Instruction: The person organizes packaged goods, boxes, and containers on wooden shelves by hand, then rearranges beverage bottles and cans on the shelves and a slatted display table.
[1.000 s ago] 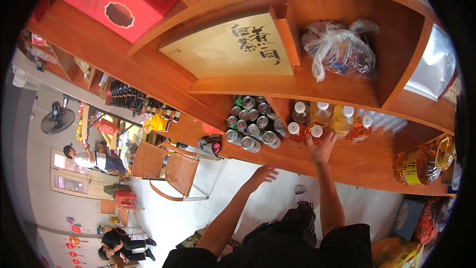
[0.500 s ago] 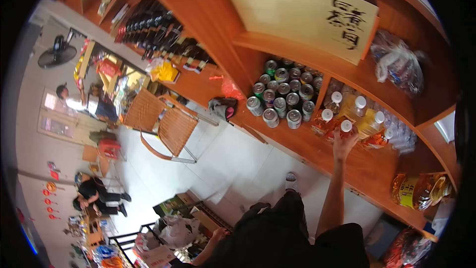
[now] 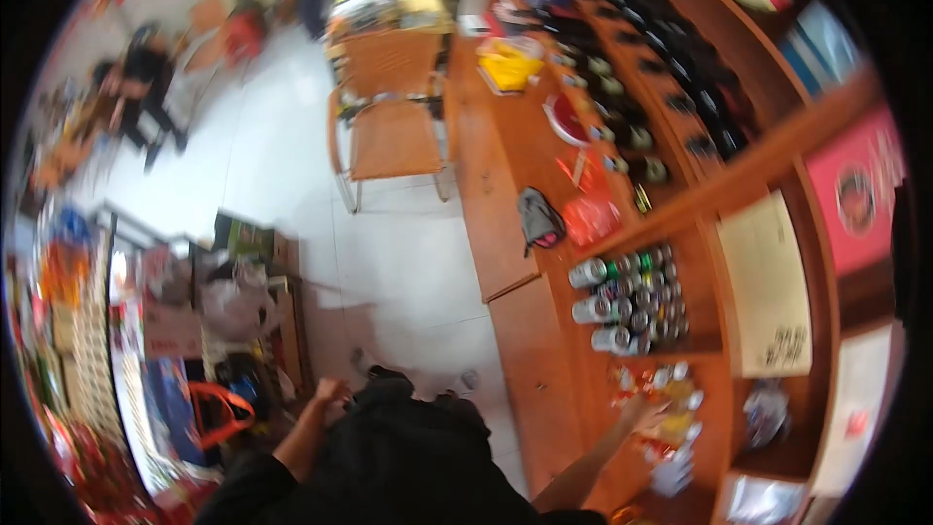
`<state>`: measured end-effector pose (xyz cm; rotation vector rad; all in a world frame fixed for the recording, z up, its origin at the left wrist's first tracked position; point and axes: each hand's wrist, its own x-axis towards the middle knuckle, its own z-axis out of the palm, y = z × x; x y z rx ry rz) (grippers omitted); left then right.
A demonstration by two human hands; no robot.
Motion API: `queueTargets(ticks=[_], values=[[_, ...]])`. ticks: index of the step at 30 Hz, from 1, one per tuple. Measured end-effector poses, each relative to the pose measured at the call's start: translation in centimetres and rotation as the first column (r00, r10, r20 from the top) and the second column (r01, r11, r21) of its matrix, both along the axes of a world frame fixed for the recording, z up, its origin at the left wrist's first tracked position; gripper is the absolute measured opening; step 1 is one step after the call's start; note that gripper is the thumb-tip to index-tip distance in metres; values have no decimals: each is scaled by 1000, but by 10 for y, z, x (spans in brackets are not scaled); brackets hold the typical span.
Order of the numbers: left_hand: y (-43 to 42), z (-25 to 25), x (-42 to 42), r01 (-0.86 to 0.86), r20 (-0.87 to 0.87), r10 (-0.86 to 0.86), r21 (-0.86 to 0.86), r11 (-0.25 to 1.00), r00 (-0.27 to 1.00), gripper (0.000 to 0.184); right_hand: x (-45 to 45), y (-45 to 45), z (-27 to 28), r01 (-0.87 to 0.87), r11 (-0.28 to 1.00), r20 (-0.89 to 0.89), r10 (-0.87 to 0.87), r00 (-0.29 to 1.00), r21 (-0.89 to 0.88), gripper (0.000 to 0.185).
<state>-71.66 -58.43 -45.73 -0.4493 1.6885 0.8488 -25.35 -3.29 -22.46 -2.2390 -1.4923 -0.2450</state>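
Note:
My right hand [image 3: 641, 415] reaches into the low shelf compartment and lies against the bottles [image 3: 679, 397], which have pale caps and orange or yellow contents. Blur hides whether its fingers grip one. Rows of drink cans [image 3: 612, 309] stand in the compartment beside them. Away from the shelf, my left hand [image 3: 331, 392] hangs over the floor near my body, touching nothing visible; its fingers are smeared.
A wicker chair [image 3: 396, 141] stands by the long cabinet. On the cabinet are a small grey bag [image 3: 538, 220], a red bag [image 3: 590, 218] and dark bottles. Bags and boxes [image 3: 238, 306] fill the left side. A seated person [image 3: 146, 83] is farther back.
The view has swung left, bringing the stacked goods and more of the cabinet into sight. My right hand stays by the bottles; my left hand has moved away from the shelf to beside my body.

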Motion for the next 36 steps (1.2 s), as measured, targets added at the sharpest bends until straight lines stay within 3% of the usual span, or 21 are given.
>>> queueTargets(ticks=[1, 2, 3, 4, 5, 6, 7, 9, 10, 11, 14, 16, 18, 21, 24, 28, 31, 32, 36], values=[[-19, -53, 6, -180, -84, 198, 184, 966, 977, 27, -24, -8, -3, 45, 998, 40, -43, 998, -38, 80], [-20, -31, 0, -277, -49, 289, 167, 946, 956, 29, -54, -22, -2, -1, 999, 46, 3, 999, -40, 72], [-15, 2, -3, -200, -153, 215, 107, 974, 964, 30, -81, -30, -3, -41, 998, 46, 43, 998, -42, 64], [-18, 3, -10, -131, -165, 139, 58, 990, 977, 29, -95, -26, -12, -257, 960, -124, 243, 962, -110, 57], [-23, 4, -16, 45, -230, -39, 23, 999, 972, 28, -105, -18, -34, -463, 873, -299, 405, 864, -156, 49], [-25, 18, -24, 219, -259, -207, 19, 976, 944, 33, -131, -18, -53, -572, 815, -283, 530, 799, -92, 41], [-26, 40, -30, 292, -302, -265, 47, 955, 916, 37, -157, -27, -67, -671, 741, -267, 641, 720, -32, 34], [-31, 70, -44, 390, -388, -341, 56, 919, 857, 41, -222, -36, -85, -844, 536, -582, 684, 440, -9, 34], [-36, 78, -48, 413, -424, -361, 36, 910, 831, 42, -271, -61, -53, -867, 462, -614, 635, 469, -185, 36], [-42, 87, -53, 435, -458, -381, 13, 900, 803, 43, -312, -74, -47, -908, 371, -684, 612, 396, -194, 37], [-59, 118, -74, 522, -348, -493, -13, 853, 797, 43, -427, -137, -12, -970, 134, -824, 511, 244, -204, 38], [-60, 142, -74, 414, -359, -356, 98, 905, 863, 47, -494, -187, 25, -983, -40, -870, 474, 138, -178, 38], [-60, 157, -71, 226, -392, -103, 283, 932, 914, 48, -546, -232, 52, -965, -235, -895, 447, 3, -121, 37], [-61, 121, -57, 94, -422, 120, 451, 887, 899, 45, -603, -277, 69, -852, -515, -903, 404, -146, -93, 37], [-80, 116, -57, -6, -410, 183, 396, 918, 894, 40, -642, -326, 94, -743, -664, -918, 340, -203, -81, 37], [-112, 133, -52, -79, -440, 177, 232, 970, 880, 40, -675, -399, 136, -600, -788, -923, 119, -366, 137, 29], [-134, 143, -47, -199, -364, 270, 220, 955, 891, 42, -699, -447, 165, -466, -802, -873, -134, -468, 373, 24], [-137, 144, -44, -241, -324, 303, 218, 946, 896, 43, -706, -461, 174, -410, -814, -860, -197, -470, 411, 23], [-136, 134, -39, -370, -428, 447, 256, 893, 785, 45, -734, -504, 197, -187, -801, -782, -456, -424, 568, 26]])
